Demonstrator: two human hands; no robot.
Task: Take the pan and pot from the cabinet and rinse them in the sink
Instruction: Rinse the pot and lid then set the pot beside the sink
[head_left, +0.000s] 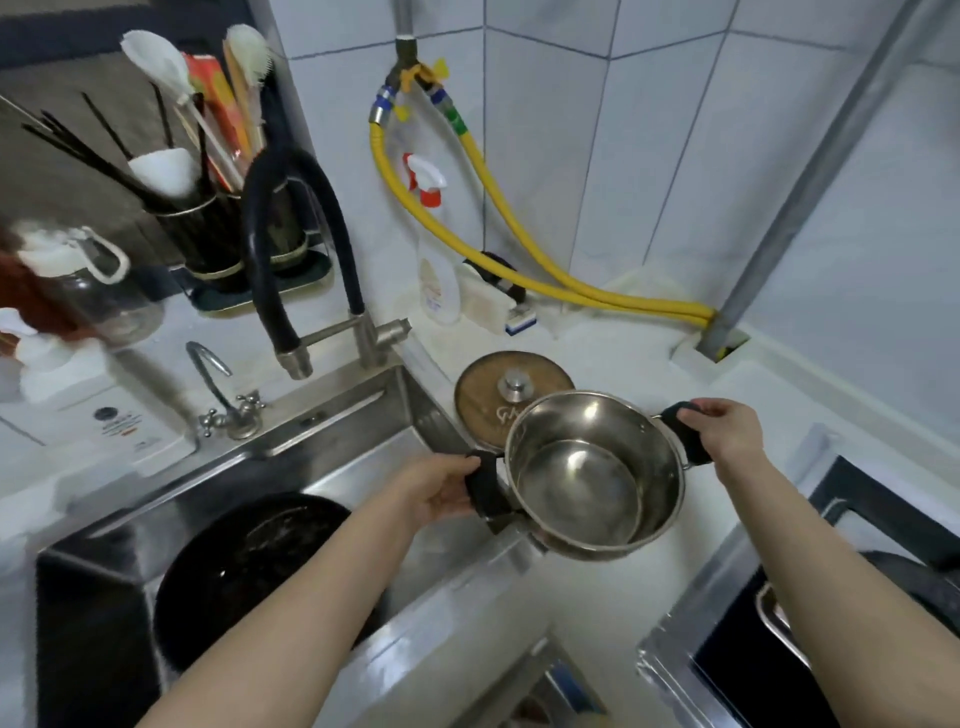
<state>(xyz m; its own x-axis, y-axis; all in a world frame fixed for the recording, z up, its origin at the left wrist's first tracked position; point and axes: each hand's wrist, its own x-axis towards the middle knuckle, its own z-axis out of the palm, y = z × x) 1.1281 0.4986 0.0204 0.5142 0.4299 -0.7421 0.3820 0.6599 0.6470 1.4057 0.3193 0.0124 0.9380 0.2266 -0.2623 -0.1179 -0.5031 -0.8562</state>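
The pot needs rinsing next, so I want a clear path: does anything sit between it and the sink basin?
The air between looks open, but the black pan already lies in the sink, under where the steel pot, held by both handles, would go.

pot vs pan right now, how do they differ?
The pot is shiny bare steel; the pan is black inside.
The pot is held in the air over the counter edge, with the left hand and right hand each gripping a black side handle; the pan lies in the sink, untouched.
The pot is deep and tilted; the pan is shallow and roughly flat.
Both are round and hold no food.
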